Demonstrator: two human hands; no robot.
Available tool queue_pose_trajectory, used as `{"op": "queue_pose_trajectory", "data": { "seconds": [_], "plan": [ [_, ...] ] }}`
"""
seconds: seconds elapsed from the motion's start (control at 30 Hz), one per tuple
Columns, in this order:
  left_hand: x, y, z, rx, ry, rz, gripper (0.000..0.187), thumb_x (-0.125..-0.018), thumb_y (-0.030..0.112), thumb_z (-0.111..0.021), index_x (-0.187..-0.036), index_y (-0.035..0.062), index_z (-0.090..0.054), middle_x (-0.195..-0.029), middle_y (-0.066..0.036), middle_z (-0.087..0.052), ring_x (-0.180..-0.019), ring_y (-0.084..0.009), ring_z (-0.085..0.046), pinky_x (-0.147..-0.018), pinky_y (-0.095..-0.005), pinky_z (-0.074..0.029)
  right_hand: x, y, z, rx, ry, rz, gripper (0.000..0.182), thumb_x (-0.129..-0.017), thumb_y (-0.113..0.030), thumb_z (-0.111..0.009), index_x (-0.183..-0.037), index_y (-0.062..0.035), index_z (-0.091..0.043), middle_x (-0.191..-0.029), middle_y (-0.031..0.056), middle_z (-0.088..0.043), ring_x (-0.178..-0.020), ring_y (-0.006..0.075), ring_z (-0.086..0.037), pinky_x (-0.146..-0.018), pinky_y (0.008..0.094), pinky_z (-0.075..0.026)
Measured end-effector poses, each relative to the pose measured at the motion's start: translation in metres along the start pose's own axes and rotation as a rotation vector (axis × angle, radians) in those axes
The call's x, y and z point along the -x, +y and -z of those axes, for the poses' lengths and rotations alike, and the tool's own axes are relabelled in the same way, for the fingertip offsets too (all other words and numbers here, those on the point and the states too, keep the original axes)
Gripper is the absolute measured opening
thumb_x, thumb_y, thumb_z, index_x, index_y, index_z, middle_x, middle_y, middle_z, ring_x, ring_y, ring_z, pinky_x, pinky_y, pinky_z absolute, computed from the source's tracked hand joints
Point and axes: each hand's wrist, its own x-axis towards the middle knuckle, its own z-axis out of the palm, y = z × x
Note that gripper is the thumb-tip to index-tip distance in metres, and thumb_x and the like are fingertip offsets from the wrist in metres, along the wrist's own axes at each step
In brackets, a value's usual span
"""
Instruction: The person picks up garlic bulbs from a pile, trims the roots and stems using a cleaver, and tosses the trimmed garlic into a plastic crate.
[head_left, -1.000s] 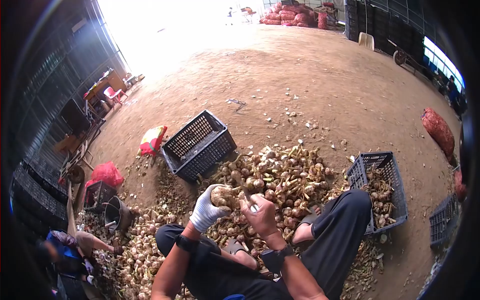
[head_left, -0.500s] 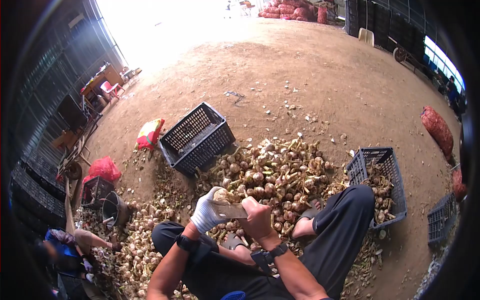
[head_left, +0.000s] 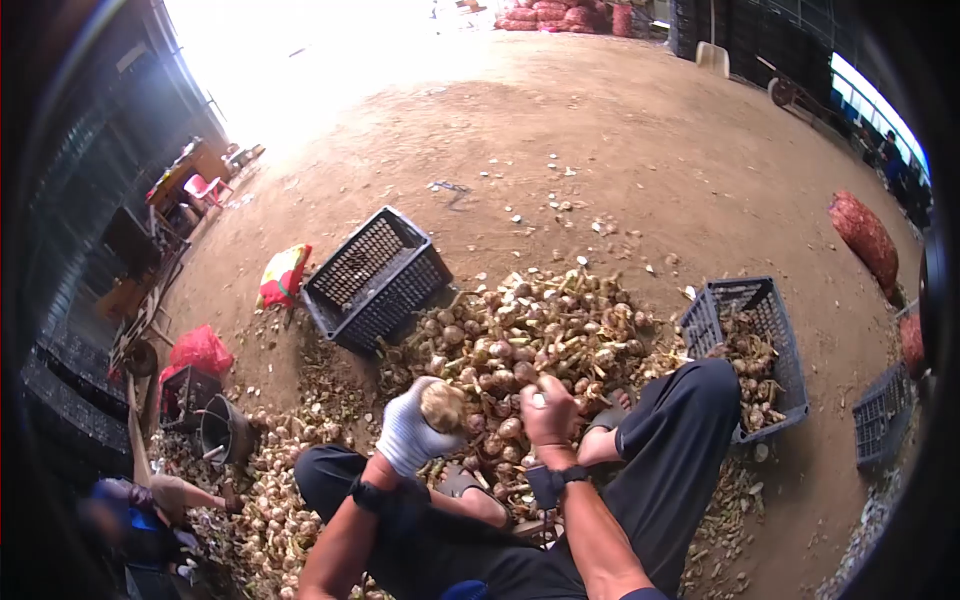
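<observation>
My left hand (head_left: 410, 432), in a white striped glove, is closed around a garlic bulb (head_left: 443, 405) with its cut or root side facing up. My bare right hand (head_left: 549, 412) is closed in a fist, apart from the bulb and to its right. Only a small pale end of the knife (head_left: 539, 400) shows at this fist; the blade cannot be made out. Beyond both hands lies a heap of garlic with stalks (head_left: 520, 335). Trimmed-looking bulbs (head_left: 275, 510) are piled to my left.
A black plastic crate (head_left: 375, 280) stands past the heap, and another crate (head_left: 785, 350) holding stalks or garlic is at right. A bucket (head_left: 228, 430), a red bag (head_left: 203, 347) and a co-worker (head_left: 130, 510) are at left. A filled red mesh sack (head_left: 862, 240) lies far right.
My right hand has moved right, away from the bulb, and the blade that lay against the bulb no longer shows. My left hand still grips the bulb. The view has shifted slightly.
</observation>
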Motion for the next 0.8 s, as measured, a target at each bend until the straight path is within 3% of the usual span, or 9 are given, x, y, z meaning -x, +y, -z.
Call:
{"op": "queue_pose_trajectory", "data": {
  "seconds": [0.03, 0.13, 0.2, 0.23, 0.4, 0.6, 0.67, 0.73, 0.8],
  "plan": [
    [-0.005, -0.003, -0.002, 0.026, -0.011, 0.021, 0.06, -0.062, 0.025, -0.087, -0.11, 0.0038, -0.057, -0.089, -0.008, -0.07, -0.081, -0.0135, -0.068, -0.078, -0.031, -0.056, -0.002, -0.013, 0.007, -0.016, -0.091, 0.09, 0.015, -0.077, -0.013, -0.069, -0.079, -0.003, -0.057, -0.078, 0.0188, -0.062, -0.072, 0.0394, -0.063, -0.061, 0.046, -0.05],
    [-0.014, -0.004, -0.001, 0.074, -0.038, 0.032, 0.067, -0.064, 0.028, -0.089, -0.116, 0.0041, -0.053, -0.091, -0.008, -0.07, -0.083, -0.0111, -0.067, -0.076, -0.0296, -0.055, -0.001, -0.041, 0.014, -0.168, -0.226, 0.273, 0.023, -0.076, -0.019, -0.073, -0.08, -0.0035, -0.057, -0.079, 0.017, -0.06, -0.067, 0.0383, -0.062, -0.057, 0.0454, -0.047],
    [-0.019, 0.003, -0.007, 0.085, -0.015, -0.081, 0.071, -0.064, 0.031, -0.091, -0.118, 0.0045, -0.052, -0.092, -0.007, -0.07, -0.082, -0.0101, -0.066, -0.076, -0.0295, -0.055, 0.002, -0.051, 0.017, -0.211, -0.258, 0.284, 0.024, -0.076, -0.022, -0.073, -0.08, -0.0048, -0.057, -0.078, 0.0156, -0.058, -0.065, 0.0377, -0.061, -0.055, 0.0443, -0.046],
    [-0.019, 0.016, -0.006, 0.087, -0.044, 0.018, 0.067, -0.059, 0.019, -0.092, -0.114, 0.0061, -0.055, -0.095, -0.004, -0.068, -0.087, -0.0105, -0.063, -0.08, -0.0285, -0.054, 0.003, -0.053, 0.019, -0.241, -0.254, 0.321, 0.023, -0.076, -0.023, -0.072, -0.08, -0.0053, -0.057, -0.077, 0.0152, -0.057, -0.065, 0.0375, -0.061, -0.055, 0.0439, -0.046],
    [-0.019, 0.011, -0.007, 0.0, -0.063, 0.007, 0.069, -0.058, 0.022, -0.094, -0.114, 0.0074, -0.055, -0.093, -0.003, -0.068, -0.085, -0.0098, -0.063, -0.078, -0.0295, -0.055, -0.001, -0.053, 0.023, -0.295, -0.288, 0.396, 0.021, -0.079, -0.022, -0.07, -0.079, -0.0055, -0.056, -0.076, 0.0153, -0.057, -0.064, 0.037, -0.06, -0.054, 0.0446, -0.045],
    [-0.018, 0.005, -0.009, -0.21, -0.036, -0.084, 0.067, -0.057, 0.025, -0.093, -0.11, 0.0069, -0.057, -0.087, -0.006, -0.069, -0.079, -0.0146, -0.068, -0.075, -0.0307, -0.056, 0.008, -0.047, 0.013, -0.292, -0.294, 0.312, 0.022, -0.081, -0.022, -0.07, -0.08, -0.0047, -0.056, -0.077, 0.0156, -0.057, -0.066, 0.0377, -0.061, -0.056, 0.0438, -0.047],
    [-0.02, 0.006, -0.008, -0.232, -0.009, -0.11, 0.067, -0.056, 0.037, -0.091, -0.108, 0.0081, -0.059, -0.084, -0.013, -0.069, -0.078, -0.0292, -0.071, -0.07, -0.0352, -0.057, 0.01, -0.044, 0.01, -0.262, -0.28, 0.286, 0.022, -0.082, -0.022, -0.07, -0.08, -0.0048, -0.057, -0.078, 0.0157, -0.058, -0.067, 0.0381, -0.062, -0.057, 0.0442, -0.048],
    [-0.017, 0.005, -0.008, -0.216, -0.015, -0.078, 0.065, -0.057, 0.035, -0.089, -0.108, 0.0083, -0.059, -0.084, -0.013, -0.069, -0.078, -0.0291, -0.071, -0.07, -0.0354, -0.056, 0.011, -0.038, 0.006, -0.23, -0.268, 0.261, 0.022, -0.082, -0.022, -0.07, -0.08, -0.0048, -0.057, -0.079, 0.0158, -0.06, -0.068, 0.0385, -0.062, -0.058, 0.0446, -0.049],
    [-0.013, 0.01, -0.007, -0.204, -0.02, -0.05, 0.063, -0.057, 0.033, -0.088, -0.108, 0.0084, -0.059, -0.085, -0.013, -0.07, -0.077, -0.0291, -0.071, -0.07, -0.0356, -0.056, 0.009, -0.019, 0.002, 0.052, -0.21, 0.085, 0.02, -0.082, -0.022, -0.07, -0.079, -0.0058, -0.059, -0.081, 0.0168, -0.063, -0.069, 0.0391, -0.064, -0.06, 0.0462, -0.05]
  ]
}}
